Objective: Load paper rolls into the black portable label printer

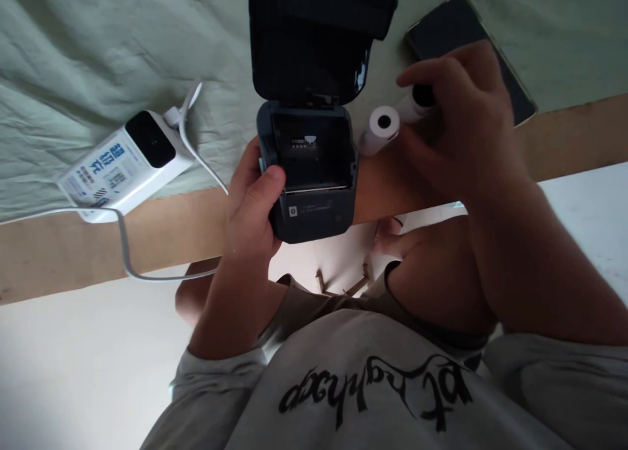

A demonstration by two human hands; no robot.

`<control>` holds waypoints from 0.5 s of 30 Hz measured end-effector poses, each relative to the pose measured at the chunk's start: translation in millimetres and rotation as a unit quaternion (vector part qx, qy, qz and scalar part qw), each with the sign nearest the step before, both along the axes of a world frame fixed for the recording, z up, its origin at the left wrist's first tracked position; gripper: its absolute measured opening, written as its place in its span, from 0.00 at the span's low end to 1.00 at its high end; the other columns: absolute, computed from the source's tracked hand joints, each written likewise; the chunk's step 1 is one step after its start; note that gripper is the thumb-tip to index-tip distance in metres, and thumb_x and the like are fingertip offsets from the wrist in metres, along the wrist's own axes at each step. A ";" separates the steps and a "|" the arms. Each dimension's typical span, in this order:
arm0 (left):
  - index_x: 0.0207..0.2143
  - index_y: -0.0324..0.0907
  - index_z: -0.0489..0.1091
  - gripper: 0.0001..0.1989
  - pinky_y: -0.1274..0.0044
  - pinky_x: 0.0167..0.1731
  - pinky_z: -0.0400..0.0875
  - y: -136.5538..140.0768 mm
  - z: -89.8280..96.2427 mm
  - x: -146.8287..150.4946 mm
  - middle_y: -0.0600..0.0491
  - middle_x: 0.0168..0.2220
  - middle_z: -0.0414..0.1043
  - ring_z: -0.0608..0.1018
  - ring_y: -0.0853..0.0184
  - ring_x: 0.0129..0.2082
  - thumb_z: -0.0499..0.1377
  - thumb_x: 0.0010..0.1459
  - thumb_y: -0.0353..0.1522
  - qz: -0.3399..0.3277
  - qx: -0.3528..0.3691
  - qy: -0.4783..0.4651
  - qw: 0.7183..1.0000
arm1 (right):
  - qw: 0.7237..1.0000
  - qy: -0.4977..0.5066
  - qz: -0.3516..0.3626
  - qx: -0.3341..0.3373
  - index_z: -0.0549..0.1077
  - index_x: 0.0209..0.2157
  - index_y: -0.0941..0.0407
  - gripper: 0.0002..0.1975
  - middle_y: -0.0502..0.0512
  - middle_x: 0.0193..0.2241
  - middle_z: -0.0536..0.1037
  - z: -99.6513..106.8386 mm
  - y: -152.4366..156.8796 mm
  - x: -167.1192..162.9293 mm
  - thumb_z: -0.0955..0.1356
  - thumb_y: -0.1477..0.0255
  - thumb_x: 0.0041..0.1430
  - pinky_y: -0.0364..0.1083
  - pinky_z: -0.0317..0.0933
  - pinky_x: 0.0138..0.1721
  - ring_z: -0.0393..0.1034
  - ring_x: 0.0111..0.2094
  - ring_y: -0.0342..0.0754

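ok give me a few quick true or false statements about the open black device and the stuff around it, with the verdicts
1. The left hand holds the black device. True.
2. The lid of the black device is shut. False: the lid stands open, with the compartment uncovered.
3. The right hand is at the white rolls. True.
4. A white roll sits inside the compartment. False: no roll shows in there; the white rolls are outside, to the right of the device.
5. A cable is plugged into the white box. True.
6. The phone-like slab lies beside the white box. False: it is on the other side, partly behind the right hand.
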State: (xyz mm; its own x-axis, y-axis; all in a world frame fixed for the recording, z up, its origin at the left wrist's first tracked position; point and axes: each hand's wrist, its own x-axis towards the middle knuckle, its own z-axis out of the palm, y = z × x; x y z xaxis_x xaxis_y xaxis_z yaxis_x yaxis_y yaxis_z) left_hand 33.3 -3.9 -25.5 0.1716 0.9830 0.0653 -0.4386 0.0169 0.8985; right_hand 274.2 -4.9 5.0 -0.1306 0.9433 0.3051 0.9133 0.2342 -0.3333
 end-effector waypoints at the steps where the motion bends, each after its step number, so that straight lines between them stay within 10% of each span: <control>1: 0.44 0.36 0.72 0.15 0.69 0.50 0.74 0.2 0.4 0.0 0.53 0.35 0.77 0.80 0.65 0.41 0.57 0.59 0.36 -0.002 -0.003 0.002 1.000 | 1.000 -0.004 -0.012 0.003 0.71 0.51 0.55 0.22 0.62 0.44 0.70 0.2 -0.3 0.0 0.67 0.71 0.54 0.50 0.64 0.47 0.68 0.43 0.48; 15: 0.46 0.36 0.72 0.17 0.71 0.48 0.76 -0.3 0.4 0.1 0.55 0.35 0.77 0.80 0.68 0.39 0.59 0.58 0.37 -0.003 -0.008 -0.006 1.000 | 1.000 0.016 -0.002 -0.003 0.64 0.59 0.55 0.30 0.59 0.46 0.68 -2.2 -2.0 0.0 0.66 0.75 0.53 0.51 0.63 0.52 0.65 0.50 0.49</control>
